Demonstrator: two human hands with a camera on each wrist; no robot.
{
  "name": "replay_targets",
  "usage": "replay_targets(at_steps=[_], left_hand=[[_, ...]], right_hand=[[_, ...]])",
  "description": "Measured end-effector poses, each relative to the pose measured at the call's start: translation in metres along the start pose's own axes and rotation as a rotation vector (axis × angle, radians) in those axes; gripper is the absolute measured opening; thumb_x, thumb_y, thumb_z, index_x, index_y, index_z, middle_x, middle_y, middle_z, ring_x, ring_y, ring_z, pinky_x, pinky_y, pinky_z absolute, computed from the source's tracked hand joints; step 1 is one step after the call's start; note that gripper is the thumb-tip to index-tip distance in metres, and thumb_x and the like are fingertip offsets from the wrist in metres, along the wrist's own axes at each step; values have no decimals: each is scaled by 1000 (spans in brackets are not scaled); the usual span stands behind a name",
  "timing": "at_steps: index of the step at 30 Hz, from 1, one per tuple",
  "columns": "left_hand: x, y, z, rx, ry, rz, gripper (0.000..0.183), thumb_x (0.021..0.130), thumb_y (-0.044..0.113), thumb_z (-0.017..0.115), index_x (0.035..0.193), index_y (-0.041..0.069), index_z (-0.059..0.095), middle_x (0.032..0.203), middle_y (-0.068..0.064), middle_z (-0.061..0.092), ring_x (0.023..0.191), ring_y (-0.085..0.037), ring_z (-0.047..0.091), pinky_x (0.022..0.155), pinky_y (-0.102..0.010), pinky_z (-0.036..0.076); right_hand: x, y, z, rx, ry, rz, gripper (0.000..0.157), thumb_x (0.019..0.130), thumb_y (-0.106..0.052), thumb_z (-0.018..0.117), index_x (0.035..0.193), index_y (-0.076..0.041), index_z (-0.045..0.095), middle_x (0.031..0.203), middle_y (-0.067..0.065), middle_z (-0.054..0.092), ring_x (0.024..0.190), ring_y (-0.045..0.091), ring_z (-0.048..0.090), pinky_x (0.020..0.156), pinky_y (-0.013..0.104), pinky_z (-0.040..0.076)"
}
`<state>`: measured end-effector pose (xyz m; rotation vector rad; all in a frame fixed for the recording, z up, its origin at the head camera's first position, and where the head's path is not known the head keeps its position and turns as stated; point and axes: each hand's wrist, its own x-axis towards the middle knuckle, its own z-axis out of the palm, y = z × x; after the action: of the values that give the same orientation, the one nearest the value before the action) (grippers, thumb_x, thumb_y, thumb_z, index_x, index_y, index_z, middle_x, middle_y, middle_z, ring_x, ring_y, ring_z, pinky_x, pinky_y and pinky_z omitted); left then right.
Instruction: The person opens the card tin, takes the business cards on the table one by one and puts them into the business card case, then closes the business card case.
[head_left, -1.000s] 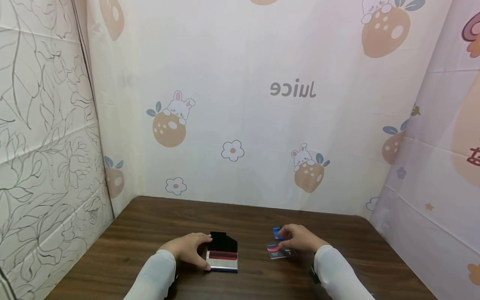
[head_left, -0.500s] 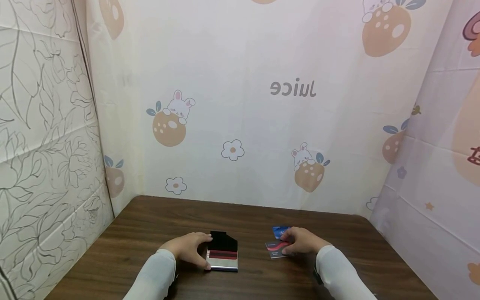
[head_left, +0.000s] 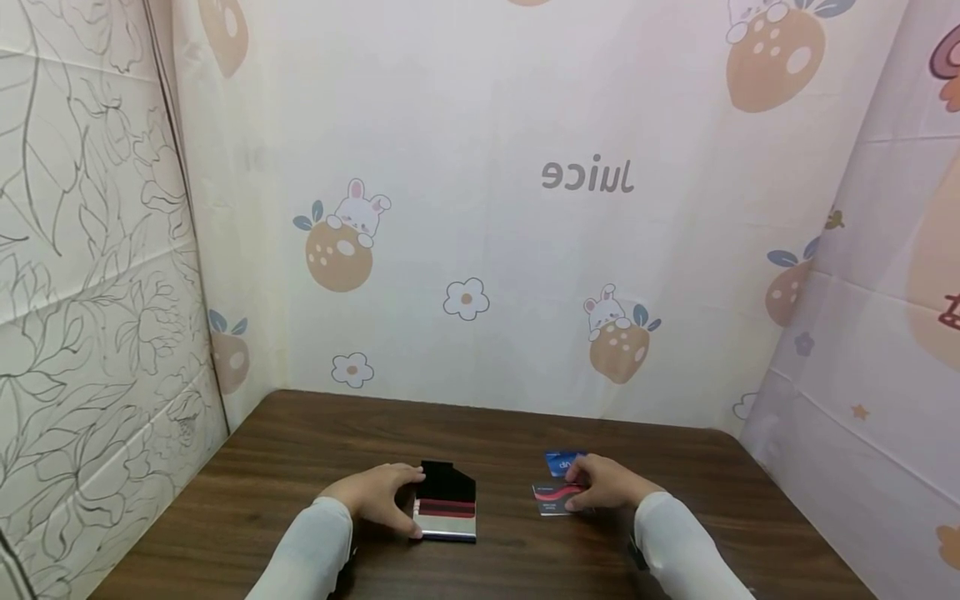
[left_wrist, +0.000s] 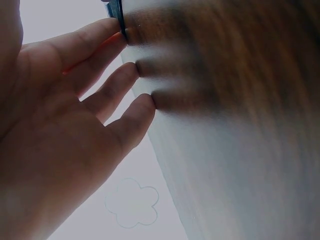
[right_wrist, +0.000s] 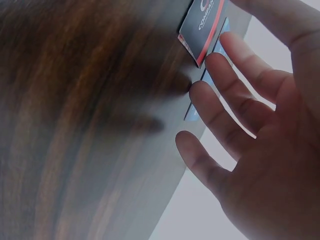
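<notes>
In the head view an opened card case [head_left: 445, 527], with a black flap and dark red and pale bands, lies on the table. My left hand [head_left: 380, 497] is at its left side, index fingertip by the flap and thumb at the near corner. My left fingers [left_wrist: 116, 87] reach the table fairly straight. A dark grey card [head_left: 552, 505] with a red wave lies right of the case, just in front of a blue card [head_left: 561, 463]. My right hand [head_left: 609, 483] touches the grey card's right part with thumb and index finger, its other fingers [right_wrist: 215, 107] extended. A pale corner shows beneath the grey card.
The brown wooden table [head_left: 495, 433] ends at a patterned cloth backdrop [head_left: 517, 350], with more cloth hanging at both sides. Table surface separates the case from the cards.
My right hand has shifted slightly to the right, uncovering more of the grey and blue cards. My left hand and the case have stayed in place.
</notes>
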<state>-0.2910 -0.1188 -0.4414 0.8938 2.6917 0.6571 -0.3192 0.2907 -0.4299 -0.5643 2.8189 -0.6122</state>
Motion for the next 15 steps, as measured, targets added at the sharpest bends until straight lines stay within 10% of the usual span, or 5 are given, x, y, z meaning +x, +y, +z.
replay_targets(at_steps=[15], left_hand=[[-1, 0, -1, -10, 6, 5, 88, 64, 52, 76, 135, 9, 48, 141, -12, 44, 128, -30, 36, 104, -55, 34]], right_hand=[[-3, 2, -2, -1, -5, 4, 41, 68, -36, 81, 95, -13, 60, 93, 4, 55, 85, 18, 48, 80, 48, 46]])
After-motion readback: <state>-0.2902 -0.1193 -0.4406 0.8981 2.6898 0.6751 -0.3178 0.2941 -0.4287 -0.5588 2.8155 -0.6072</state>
